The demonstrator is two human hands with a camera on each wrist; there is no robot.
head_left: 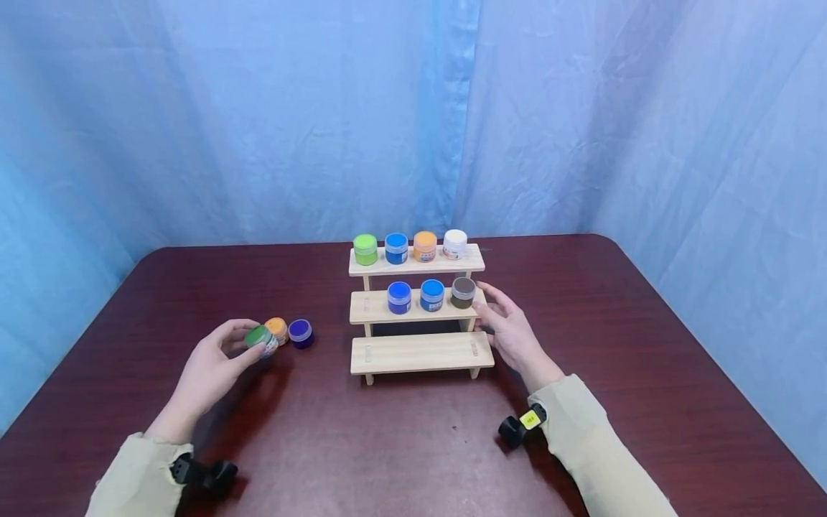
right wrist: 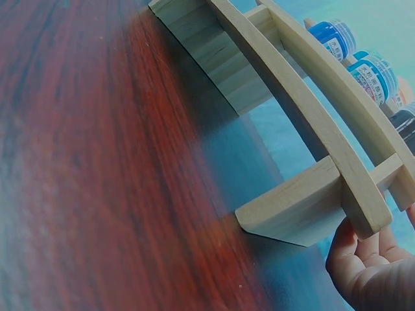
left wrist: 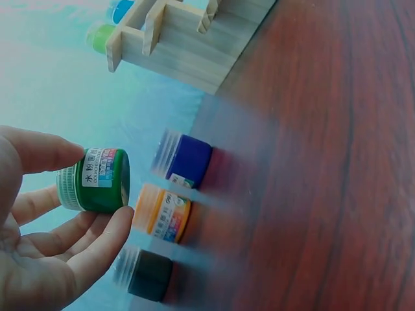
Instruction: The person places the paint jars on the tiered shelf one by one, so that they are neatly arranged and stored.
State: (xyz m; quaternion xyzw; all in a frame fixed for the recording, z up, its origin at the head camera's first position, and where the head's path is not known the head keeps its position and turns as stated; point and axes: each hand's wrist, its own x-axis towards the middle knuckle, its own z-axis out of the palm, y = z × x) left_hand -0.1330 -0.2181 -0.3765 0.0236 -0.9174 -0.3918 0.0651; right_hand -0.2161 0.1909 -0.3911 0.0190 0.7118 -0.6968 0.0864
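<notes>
My left hand (head_left: 216, 366) holds a green paint jar (left wrist: 104, 180) between thumb and fingers, tipped on its side in the left wrist view. Right by it stand an orange jar (head_left: 276, 330) and a purple-blue jar (head_left: 300, 333). A dark jar (left wrist: 150, 275) shows in the left wrist view; the left hand hides it from the head view. At the right end of the three-step wooden rack (head_left: 420, 355), my right hand (head_left: 510, 334) grips the shelf ends, its fingertips beside a dark brown jar (head_left: 463, 293) on the middle step.
The top step carries a light green jar (head_left: 365, 250), a blue jar (head_left: 397, 248), an orange jar (head_left: 424, 246) and a white jar (head_left: 455, 244). Two blue jars (head_left: 399, 297) share the middle step. Blue curtains (head_left: 310, 122) hang behind the dark red table (head_left: 400, 445).
</notes>
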